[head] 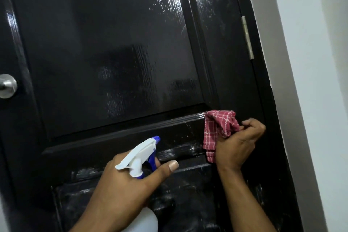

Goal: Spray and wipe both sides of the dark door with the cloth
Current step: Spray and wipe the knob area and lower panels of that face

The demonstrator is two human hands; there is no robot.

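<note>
Red cloth [216, 130] near door [113, 43] edge, wall [310, 81] beside

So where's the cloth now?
Head view, right of centre: the right hand grips the red checked cloth at the middle rail of the door, below the hinge.

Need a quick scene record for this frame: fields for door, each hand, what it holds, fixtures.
door: dark, glossy; whitish streaks on the middle rail
left hand: grips spray bottle, nozzle aimed at the middle rail
right hand: grips bunched red checked cloth near the hinge side
cloth contact with door: cannot tell
knob: silver, left edge of view
hinge: metal, on the door's right edge
wall: white, to the right
</note>
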